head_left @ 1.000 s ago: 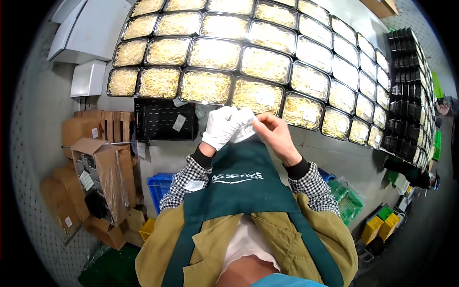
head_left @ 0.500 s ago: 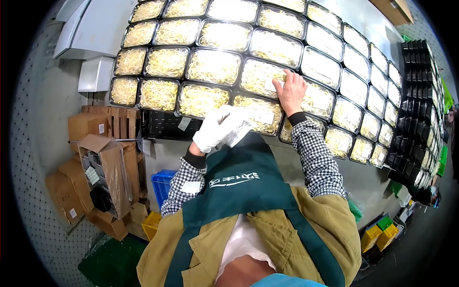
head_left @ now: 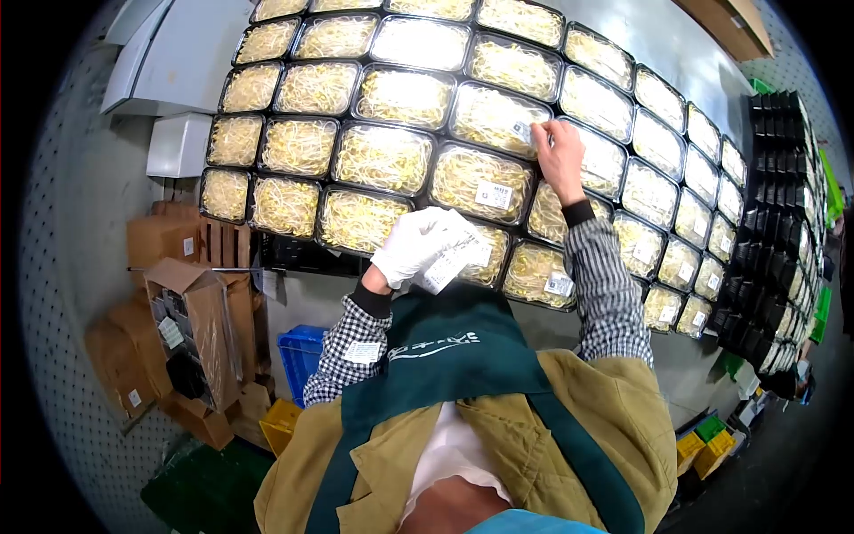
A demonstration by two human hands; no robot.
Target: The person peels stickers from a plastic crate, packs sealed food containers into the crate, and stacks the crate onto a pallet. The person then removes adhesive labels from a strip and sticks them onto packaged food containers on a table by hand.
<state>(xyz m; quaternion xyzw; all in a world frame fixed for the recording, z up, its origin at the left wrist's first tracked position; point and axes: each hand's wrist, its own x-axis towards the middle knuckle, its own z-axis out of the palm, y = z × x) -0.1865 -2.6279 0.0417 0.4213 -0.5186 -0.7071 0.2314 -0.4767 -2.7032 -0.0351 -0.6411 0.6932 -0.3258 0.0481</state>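
My left hand, in a white glove, grips a strip of white printed labels above the front row of trays. My bare right hand reaches over the trays with thumb and fingers pinched together. At its fingertips is a small white label, on the right end of a film-covered black tray of bean sprouts. Closer to me, another sprout tray bears a label on its film. Labels also show on several trays in the front rows at the right.
Rows of sprout trays cover the metal table. Tall stacks of black trays stand at the right. Cardboard boxes, a blue crate and a yellow crate are on the left below the table.
My right hand has gone from one tray to the tray behind it, its fingers now pinched instead of spread. The trays sit lower in view. My left hand still holds the labels.
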